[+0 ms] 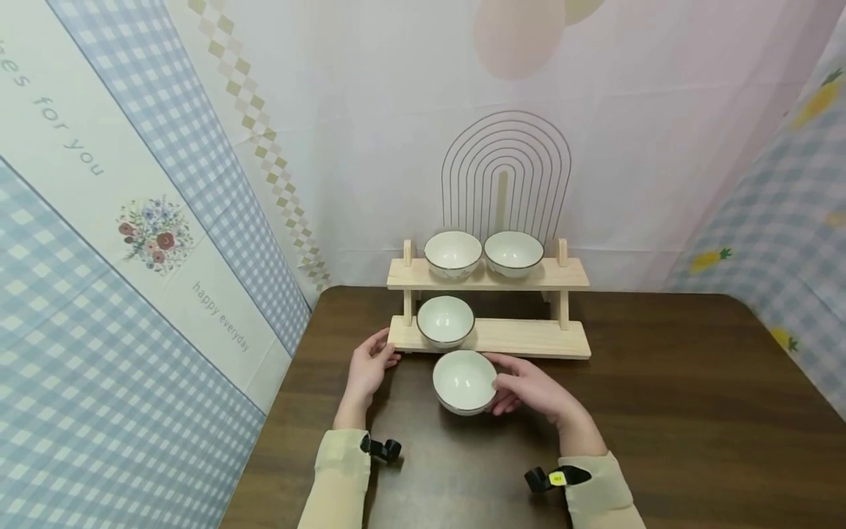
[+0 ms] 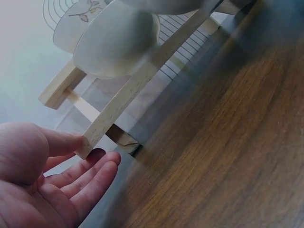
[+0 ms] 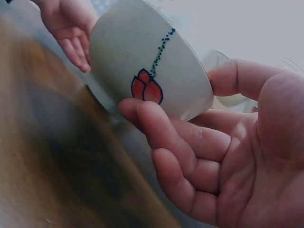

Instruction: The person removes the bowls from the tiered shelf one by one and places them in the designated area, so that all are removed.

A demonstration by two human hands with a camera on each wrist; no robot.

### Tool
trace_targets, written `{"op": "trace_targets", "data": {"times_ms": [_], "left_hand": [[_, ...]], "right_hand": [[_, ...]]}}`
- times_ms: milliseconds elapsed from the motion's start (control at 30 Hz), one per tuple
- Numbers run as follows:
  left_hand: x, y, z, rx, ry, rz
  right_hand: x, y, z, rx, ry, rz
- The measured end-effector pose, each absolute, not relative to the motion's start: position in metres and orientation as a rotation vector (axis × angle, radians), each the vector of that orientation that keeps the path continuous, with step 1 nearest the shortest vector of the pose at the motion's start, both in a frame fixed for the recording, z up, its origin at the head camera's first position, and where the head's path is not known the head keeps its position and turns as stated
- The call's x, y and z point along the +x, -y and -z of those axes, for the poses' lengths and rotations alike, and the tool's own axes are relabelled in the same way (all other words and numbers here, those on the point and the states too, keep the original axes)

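Observation:
My right hand (image 1: pixel 532 389) holds a white bowl (image 1: pixel 465 380) by its right side, in front of a two-tier wooden stand (image 1: pixel 522 338). The thumb lies at the dark rim and the fingers are curled beneath; in the right wrist view a red flower bud shows on the bowl (image 3: pixel 118 57). At the left end of the lower shelf, my left hand (image 1: pixel 370 365) pinches the board (image 2: pixel 111 111), thumb on its edge and fingers underneath. Another bowl (image 1: pixel 446 322) sits on the lower shelf's left part, just behind the held one.
Two matching bowls, one left (image 1: pixel 452 253) and one right (image 1: pixel 514 253), stand side by side on the upper shelf. The stand rests on a dark wooden table (image 1: pixel 694 411) near a patterned cloth backdrop (image 1: pixel 383 147). A blue checked cloth (image 1: pixel 73 294) hangs along the left side.

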State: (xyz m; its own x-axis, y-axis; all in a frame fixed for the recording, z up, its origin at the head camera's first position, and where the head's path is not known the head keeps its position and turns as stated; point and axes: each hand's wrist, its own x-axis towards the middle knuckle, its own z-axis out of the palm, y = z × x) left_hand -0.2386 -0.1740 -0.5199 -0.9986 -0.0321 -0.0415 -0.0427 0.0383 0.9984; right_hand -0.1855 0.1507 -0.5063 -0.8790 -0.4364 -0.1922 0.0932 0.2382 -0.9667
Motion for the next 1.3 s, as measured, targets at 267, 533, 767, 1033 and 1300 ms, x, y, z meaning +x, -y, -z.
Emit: {"op": "trace_targets", "data": {"times_ms": [267,533,767,1033,1300], "left_hand": [[-0.239,0.172,0.523,-0.09,-2.261,-2.179],[-0.24,0.168,0.523,-0.137,-2.293,-2.16],[-0.246,0.167,0.527,-0.14,-2.283,-2.173],[-0.263,0.17,0.552,-0.157,-2.293,-2.193],[-0.265,0.166,0.548,-0.161,-2.28,-2.195]], "right_hand": [[-0.189,-0.127,0.514,-0.327,-2.044,1.697],[-0.19,-0.101,0.522,-0.309,-1.991,1.742],[-0.19,-0.084,0.525,-0.231,-1.954,1.812],[-0.192,-0.074,0.531,-0.187,-1.944,1.827],[-0.193,-0.073,0.531,-0.206,-1.928,1.826]]}}
